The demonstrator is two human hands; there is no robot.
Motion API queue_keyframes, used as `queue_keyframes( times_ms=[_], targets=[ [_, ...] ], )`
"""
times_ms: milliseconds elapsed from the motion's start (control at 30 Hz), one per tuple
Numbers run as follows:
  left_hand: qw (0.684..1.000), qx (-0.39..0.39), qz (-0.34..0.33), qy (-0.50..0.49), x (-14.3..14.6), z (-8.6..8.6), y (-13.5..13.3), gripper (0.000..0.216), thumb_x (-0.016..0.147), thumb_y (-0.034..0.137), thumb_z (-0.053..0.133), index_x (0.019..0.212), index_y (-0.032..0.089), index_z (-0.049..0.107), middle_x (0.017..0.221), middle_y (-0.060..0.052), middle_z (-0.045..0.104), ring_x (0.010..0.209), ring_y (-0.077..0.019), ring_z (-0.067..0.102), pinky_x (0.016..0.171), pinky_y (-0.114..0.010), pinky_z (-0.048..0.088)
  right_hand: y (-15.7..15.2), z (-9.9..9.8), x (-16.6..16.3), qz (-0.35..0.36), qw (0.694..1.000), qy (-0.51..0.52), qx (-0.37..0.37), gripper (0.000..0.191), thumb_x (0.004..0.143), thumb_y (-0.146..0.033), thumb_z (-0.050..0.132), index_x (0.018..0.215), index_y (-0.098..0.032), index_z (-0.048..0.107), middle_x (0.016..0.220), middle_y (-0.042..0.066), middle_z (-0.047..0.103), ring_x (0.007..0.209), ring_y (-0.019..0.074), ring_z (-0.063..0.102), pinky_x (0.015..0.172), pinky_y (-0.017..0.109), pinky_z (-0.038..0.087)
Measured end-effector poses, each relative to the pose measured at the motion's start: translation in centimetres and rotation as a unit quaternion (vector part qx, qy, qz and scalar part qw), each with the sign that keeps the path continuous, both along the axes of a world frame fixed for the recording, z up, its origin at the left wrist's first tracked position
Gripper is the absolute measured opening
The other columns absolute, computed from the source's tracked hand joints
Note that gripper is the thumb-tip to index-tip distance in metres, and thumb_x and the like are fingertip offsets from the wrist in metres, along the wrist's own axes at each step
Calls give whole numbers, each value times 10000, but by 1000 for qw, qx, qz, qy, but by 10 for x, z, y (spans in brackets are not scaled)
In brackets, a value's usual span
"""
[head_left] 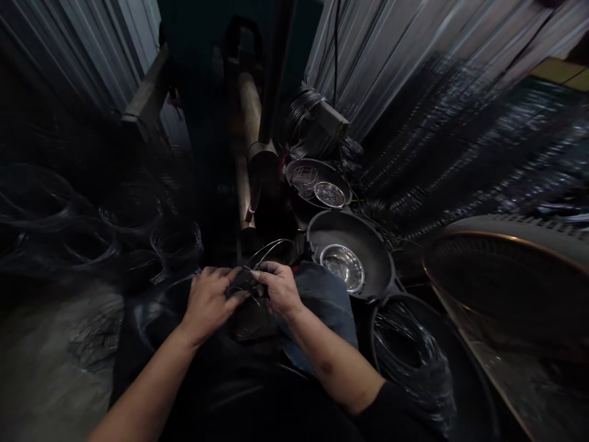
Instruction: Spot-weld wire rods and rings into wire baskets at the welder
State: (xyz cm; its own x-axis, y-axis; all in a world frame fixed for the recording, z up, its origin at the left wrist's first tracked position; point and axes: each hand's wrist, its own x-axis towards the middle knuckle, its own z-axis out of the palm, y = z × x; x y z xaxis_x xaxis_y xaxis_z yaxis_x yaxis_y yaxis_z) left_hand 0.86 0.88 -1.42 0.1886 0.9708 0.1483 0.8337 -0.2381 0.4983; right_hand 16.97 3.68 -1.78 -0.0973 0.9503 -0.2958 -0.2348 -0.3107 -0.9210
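Observation:
My left hand (209, 299) and my right hand (279, 286) are close together above my lap, in front of a machine. Between the fingertips runs a thin metal wire (272, 244), bent into a loop that rises away from me. The right thumb and index finger pinch it. The left fingers are curled in on the same wire work from the other side. Below the hands is a dark block (252, 322), dim and partly covered. Blue cloth (324, 301) lies beside my right forearm.
Ahead stands a machine with metal rods (251, 116). To the right are a black pan (380, 252) holding a steel bowl (343, 267), another pan (297, 167) with small wire pieces, and a wire coil (409, 362). Round wire frames (175, 239) stand at left.

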Motion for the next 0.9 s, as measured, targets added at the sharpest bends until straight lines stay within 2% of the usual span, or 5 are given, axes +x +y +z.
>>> queue_keyframes(
  times_ms=[100, 267, 367, 633, 900],
  targets=[
    [999, 2, 2, 52, 10, 8, 2, 358, 830, 405, 531, 1132, 260, 656, 1041, -62, 673, 959, -278, 547, 800, -442, 428, -5, 6, 2, -22, 999, 25, -18, 182, 547, -284, 710, 568, -143, 596, 437, -42, 529, 325, 47, 391, 332, 178, 276],
    [985, 89, 19, 145, 18, 21, 0, 386, 834, 304, 520, 1175, 159, 628, 1003, -96, 655, 951, -307, 512, 775, -453, 403, -9, 14, 1, -75, 994, 68, -48, 234, 508, -304, 748, 583, -135, 604, 471, -14, 584, 328, 65, 439, 330, 188, 321],
    [975, 128, 13, 179, 22, 30, 3, 399, 826, 265, 522, 1185, 117, 615, 987, -110, 648, 959, -312, 503, 780, -451, 391, -6, 16, 0, -83, 990, 101, -60, 251, 496, -299, 766, 593, -128, 610, 490, -9, 598, 332, 66, 457, 337, 185, 340],
    [962, 175, -9, 208, 21, 44, 22, 394, 809, 245, 537, 1149, 68, 626, 958, -128, 647, 949, -313, 501, 797, -454, 378, 16, 21, -3, -65, 984, 158, -51, 306, 466, -301, 817, 583, -136, 588, 481, -23, 589, 315, 44, 413, 318, 165, 285],
    [957, 174, -18, 232, 15, 62, 53, 371, 814, 260, 515, 1111, 77, 643, 904, -128, 646, 900, -311, 514, 746, -460, 383, 41, 25, -14, -77, 978, 193, -24, 293, 487, -290, 816, 605, -139, 595, 486, -34, 582, 319, 37, 397, 332, 170, 276]
  ],
)
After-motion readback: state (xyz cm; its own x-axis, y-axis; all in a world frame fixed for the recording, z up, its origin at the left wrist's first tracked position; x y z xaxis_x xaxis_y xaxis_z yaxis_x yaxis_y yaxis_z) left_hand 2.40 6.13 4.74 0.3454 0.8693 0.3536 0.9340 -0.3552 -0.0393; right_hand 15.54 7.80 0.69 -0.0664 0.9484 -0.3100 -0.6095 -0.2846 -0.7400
